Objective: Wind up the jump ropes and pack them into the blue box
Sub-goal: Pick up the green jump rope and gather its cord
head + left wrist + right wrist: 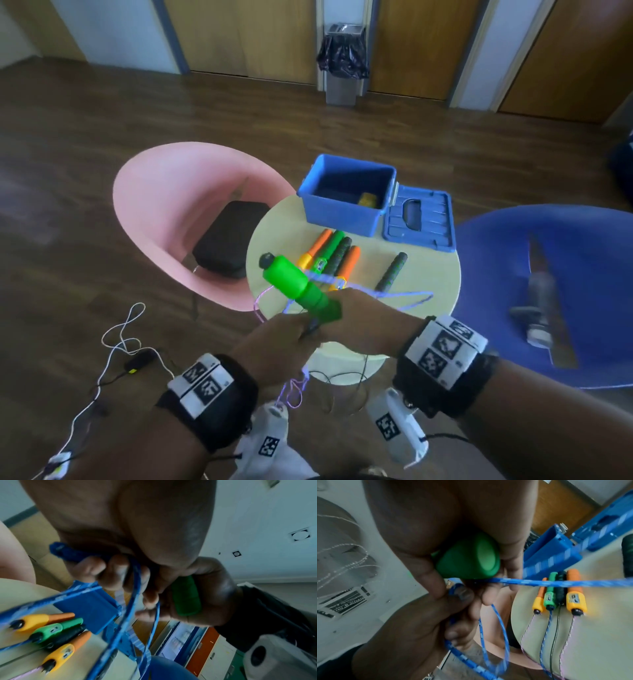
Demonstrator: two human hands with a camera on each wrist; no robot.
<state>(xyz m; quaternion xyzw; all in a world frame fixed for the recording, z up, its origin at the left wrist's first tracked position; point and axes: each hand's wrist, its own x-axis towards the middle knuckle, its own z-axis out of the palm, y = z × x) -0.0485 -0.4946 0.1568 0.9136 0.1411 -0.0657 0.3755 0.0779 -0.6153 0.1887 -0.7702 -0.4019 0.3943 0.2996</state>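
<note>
Both my hands are working above the near edge of the round table: my right hand is gripping the butt end of the green handle, fingers curled round it, handle pointing up and away to the left; my left hand is pinching loops of the blue rope between thumb and fingers, just below and touching the right one. One strand is running taut across to the right over the table, other loops are hanging down under my hands past the table edge. Four handles are lying side by side on the table beyond my hands: orange handle, second green handle, dark handle, another orange handle, their cords trailing off the near edge. One more dark handle is lying apart to the right. Blue box is sitting open at the far side of the table, something yellow inside, cannot tell what; its lid is lying flat just right of it. Pink chair with a black case is standing left of the table, blue chair on the right
</note>
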